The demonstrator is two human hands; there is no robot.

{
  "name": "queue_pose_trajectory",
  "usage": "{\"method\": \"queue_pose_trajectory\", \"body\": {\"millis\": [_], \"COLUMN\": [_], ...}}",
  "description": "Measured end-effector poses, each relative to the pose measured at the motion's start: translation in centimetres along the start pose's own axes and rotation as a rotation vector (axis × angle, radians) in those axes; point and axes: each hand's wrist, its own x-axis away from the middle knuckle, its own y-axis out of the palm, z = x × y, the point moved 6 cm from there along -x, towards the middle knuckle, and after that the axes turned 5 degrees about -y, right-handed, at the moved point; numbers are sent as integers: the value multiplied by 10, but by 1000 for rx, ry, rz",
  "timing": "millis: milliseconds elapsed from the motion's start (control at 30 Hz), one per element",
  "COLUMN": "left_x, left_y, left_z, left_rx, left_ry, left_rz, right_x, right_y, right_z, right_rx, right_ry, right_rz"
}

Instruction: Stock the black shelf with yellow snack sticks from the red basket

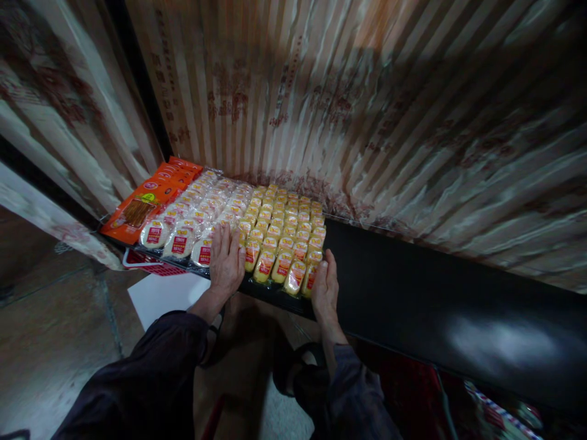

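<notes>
Several rows of small yellow snack packs (284, 235) with red labels lie on a black shelf (413, 287). My left hand (226, 260) rests flat, fingers stretched, on the left edge of that yellow block, beside rows of pale packs (197, 214). My right hand (324, 287) stands on edge against the block's right front corner, fingers straight and together, holding nothing. Orange packs (147, 205) lie at the far left of the shelf.
A striped patterned wall (367, 110) backs the shelf, whose right part is bare and dark. Below the shelf's left end sit a red basket (147, 263) and a white sheet (165, 296) on the brown floor. More goods (499, 415) show at lower right.
</notes>
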Motion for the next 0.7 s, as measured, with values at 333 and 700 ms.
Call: {"method": "queue_pose_trajectory", "body": {"millis": [333,700], "left_x": [33,57], "left_y": [-10,19], "left_z": [54,73], "left_rx": [50,-47], "left_ry": [234,283], "left_rz": [-169,-346], "right_x": [1,1], "right_y": [0,3], "right_z": [-1,4], "right_rx": [-33,-62], "right_ry": [24,32], "right_rz": [-4,-24]}}
